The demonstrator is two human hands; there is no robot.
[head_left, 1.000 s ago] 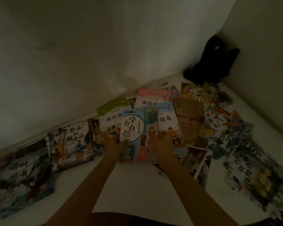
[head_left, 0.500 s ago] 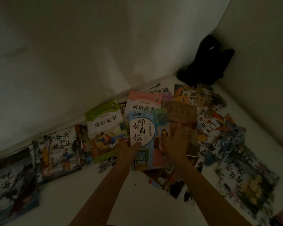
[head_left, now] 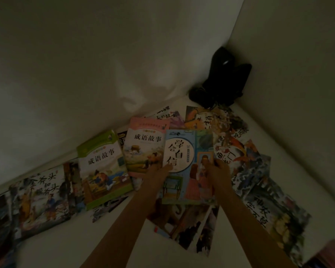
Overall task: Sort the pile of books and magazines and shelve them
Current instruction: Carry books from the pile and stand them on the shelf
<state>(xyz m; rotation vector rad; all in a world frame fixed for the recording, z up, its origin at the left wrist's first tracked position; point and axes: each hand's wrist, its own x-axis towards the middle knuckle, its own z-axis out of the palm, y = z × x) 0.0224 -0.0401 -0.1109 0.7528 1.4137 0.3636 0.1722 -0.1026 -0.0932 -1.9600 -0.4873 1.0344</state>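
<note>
blue book [head_left: 186, 167]: pale blue cover, white circle with black characters, pink and orange figure panels
pink book [head_left: 146, 146]: pink top band, white title strip with dark characters, green and yellow field scene
green book [head_left: 103, 167]: lime green border, white title band, blue and brown picture
ink-painting book [head_left: 39, 200]: white cover, black brush characters, multicoloured figures
bag [head_left: 222, 78]: black
surface [head_left: 66, 246]: off-white
</note>
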